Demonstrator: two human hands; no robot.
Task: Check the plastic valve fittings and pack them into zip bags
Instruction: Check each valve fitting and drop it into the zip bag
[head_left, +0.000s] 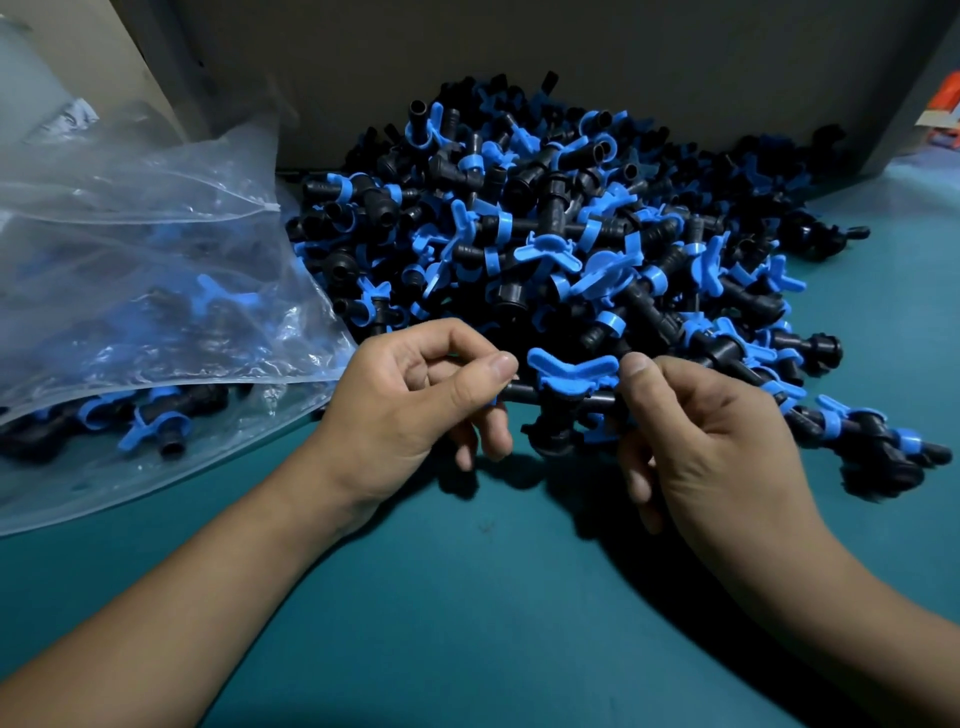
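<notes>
A black valve fitting with a blue butterfly handle (570, 387) is held level between both hands, just above the teal table. My left hand (415, 400) pinches its left pipe end between thumb and curled fingers. My right hand (696, 431) pinches its right end the same way. Behind them lies a big heap of black and blue valve fittings (561, 234). Clear zip bags (145, 291) lie at the left, holding several fittings; one bag's zip strip faces the heap.
The teal table (467, 571) stretches toward me between my forearms. A grey wall panel (519, 52) stands right behind the heap. Loose fittings (883, 441) trail to the right of my right hand. An orange item (943, 111) shows at the far right edge.
</notes>
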